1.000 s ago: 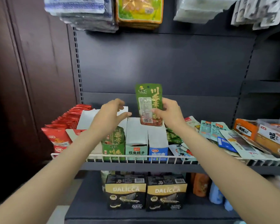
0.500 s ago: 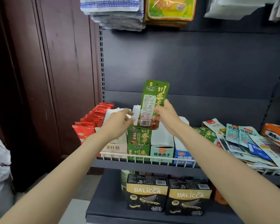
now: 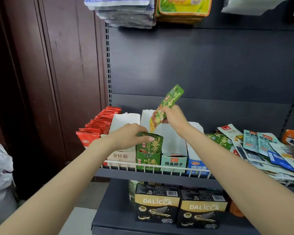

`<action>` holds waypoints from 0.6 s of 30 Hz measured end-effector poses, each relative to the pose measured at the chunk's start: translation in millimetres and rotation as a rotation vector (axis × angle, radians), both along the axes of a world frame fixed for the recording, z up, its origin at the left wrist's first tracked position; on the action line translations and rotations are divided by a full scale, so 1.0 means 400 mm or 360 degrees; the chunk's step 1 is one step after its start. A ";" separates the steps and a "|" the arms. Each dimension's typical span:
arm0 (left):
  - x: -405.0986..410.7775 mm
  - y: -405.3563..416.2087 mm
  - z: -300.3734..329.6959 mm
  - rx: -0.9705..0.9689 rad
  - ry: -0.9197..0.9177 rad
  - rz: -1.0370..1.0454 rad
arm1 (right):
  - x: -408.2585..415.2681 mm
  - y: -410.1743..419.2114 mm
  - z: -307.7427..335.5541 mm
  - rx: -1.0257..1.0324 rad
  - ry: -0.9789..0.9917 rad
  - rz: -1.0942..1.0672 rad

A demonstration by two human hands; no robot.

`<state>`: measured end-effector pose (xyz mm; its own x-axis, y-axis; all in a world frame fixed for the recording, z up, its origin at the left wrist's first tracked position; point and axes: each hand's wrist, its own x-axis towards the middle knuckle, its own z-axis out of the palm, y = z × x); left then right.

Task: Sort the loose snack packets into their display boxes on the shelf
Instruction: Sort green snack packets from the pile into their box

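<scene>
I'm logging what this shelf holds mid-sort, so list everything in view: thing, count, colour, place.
held packet: one, green, tilted above the boxes, in the right hand
green display box: one, green, second in the row behind the wire rail
beige display box: one, left of the green one
teal display box: one, right of the green one
blue display box: one, right end of the row
red packets: a row, count unclear, far left of the shelf
loose packets: a mixed pile, teal, white, green, blue, at right
DALICCA boxes: two, black and gold, lower shelf
hanging packs: several, white and yellow, top
left hand: grips the green box's packets
right hand: pinches the held packet
</scene>
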<state>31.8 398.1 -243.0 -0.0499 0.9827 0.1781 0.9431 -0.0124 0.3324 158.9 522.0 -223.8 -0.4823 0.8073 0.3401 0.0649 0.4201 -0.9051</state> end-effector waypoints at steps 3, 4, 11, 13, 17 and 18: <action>-0.010 0.000 -0.009 0.0030 0.0156 0.0001 | 0.015 0.021 -0.021 0.0065 0.0010 0.0053; -0.011 0.001 -0.012 0.0038 0.0147 -0.0004 | 0.023 0.022 -0.025 0.0065 -0.0021 0.0067; -0.007 -0.008 -0.008 0.0036 0.0168 -0.0022 | 0.052 0.017 -0.070 -0.0007 -0.0214 0.0303; -0.006 -0.011 -0.009 0.0055 0.0160 -0.0016 | 0.051 0.009 -0.074 -0.0105 -0.0288 0.0370; -0.003 -0.010 -0.013 0.0084 0.0147 -0.0026 | 0.053 0.004 -0.072 0.0087 -0.0567 0.0403; -0.002 -0.010 -0.016 0.0105 0.0126 -0.0014 | 0.056 0.004 -0.072 0.0153 -0.0596 0.0382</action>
<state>31.0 394.1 -249.2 -0.0243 0.9691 0.2456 0.9662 -0.0404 0.2547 181.1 523.5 -252.4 -0.7561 0.6308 0.1745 0.2706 0.5440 -0.7942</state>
